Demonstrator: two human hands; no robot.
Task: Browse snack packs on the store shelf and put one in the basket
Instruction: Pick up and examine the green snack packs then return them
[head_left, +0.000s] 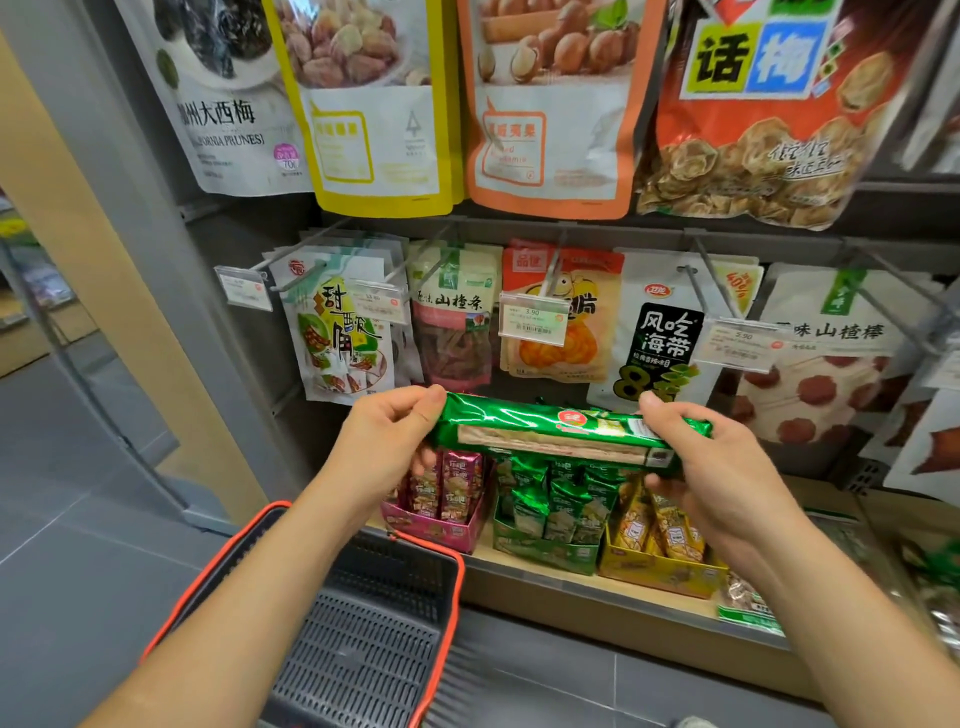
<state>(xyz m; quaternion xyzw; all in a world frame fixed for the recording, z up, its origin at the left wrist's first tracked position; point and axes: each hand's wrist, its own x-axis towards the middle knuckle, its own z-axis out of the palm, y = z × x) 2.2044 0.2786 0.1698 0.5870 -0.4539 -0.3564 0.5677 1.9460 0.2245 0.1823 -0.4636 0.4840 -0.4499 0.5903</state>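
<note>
In the head view, the person stands close to the store shelf and holds a long green snack pack (561, 434) level in the air. It is in front of the hanging bags and just above the green display box (540, 553) that sits on the wooden shelf (571, 584). The left hand (384, 441) pinches the left end of the pack between the thumb and the curled fingers. The right hand (727, 467) grips the pack near its right end, with the thumb on top and the fingers bent under it. So both hands have hold of the same pack, and neither is free.

The basket (460, 571), grey with an orange rim, is lower and to the left, under the left forearm, with its opening facing up. I cannot tell if it stands on the floor or hangs from something.

I judge that the pack is being examined, and that putting it in the basket is not yet done. To do this well, one hand should let go first, probably the right one. Then the left hand can carry the pack down and to the left, over the rim. The foil looks slippery, so the pinch must be firm. The pack is long, so it is better to lay it along the basket and release it low.
</note>
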